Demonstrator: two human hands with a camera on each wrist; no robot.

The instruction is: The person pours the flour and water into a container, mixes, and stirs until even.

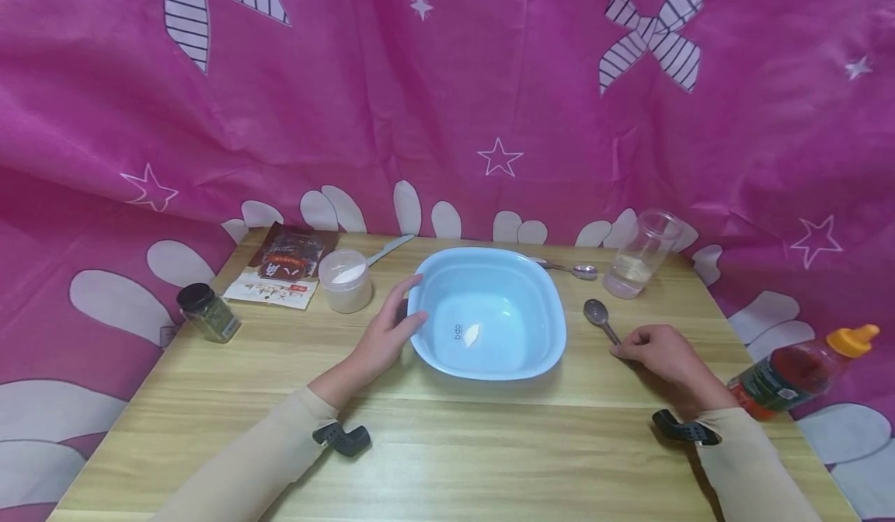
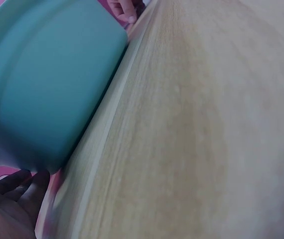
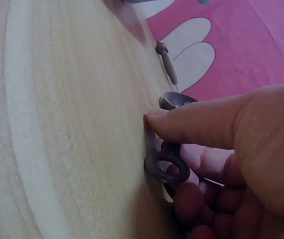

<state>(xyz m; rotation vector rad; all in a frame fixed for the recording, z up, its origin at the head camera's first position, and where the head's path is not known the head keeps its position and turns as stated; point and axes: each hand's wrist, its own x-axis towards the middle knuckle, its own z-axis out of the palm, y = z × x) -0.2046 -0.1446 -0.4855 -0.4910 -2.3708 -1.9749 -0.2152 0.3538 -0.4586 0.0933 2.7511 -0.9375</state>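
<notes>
A light blue plastic basin (image 1: 496, 312) sits on the wooden table. At its left rim my left hand (image 1: 384, 339) holds it, thumb over the edge and fingers against the outer wall; those fingers (image 2: 35, 191) appear below the basin in the left wrist view. To the basin's right, my right hand (image 1: 664, 355) pinches the handle end of a dark metal measuring spoon (image 1: 597, 314), its bowl pointing away from me. The right wrist view shows the spoon's ring-shaped handle end (image 3: 167, 167) by the fingertips, close over the tabletop.
On the left are a black-lidded spice jar (image 1: 210, 314), a brown-and-white food packet (image 1: 283, 264), a tub of white powder (image 1: 346, 281) and a pale blue knife (image 1: 390, 249). Another spoon (image 1: 582, 271), a cup of clear liquid (image 1: 636, 262) and a yellow-capped red sauce bottle (image 1: 790, 374) stand or lie rightward.
</notes>
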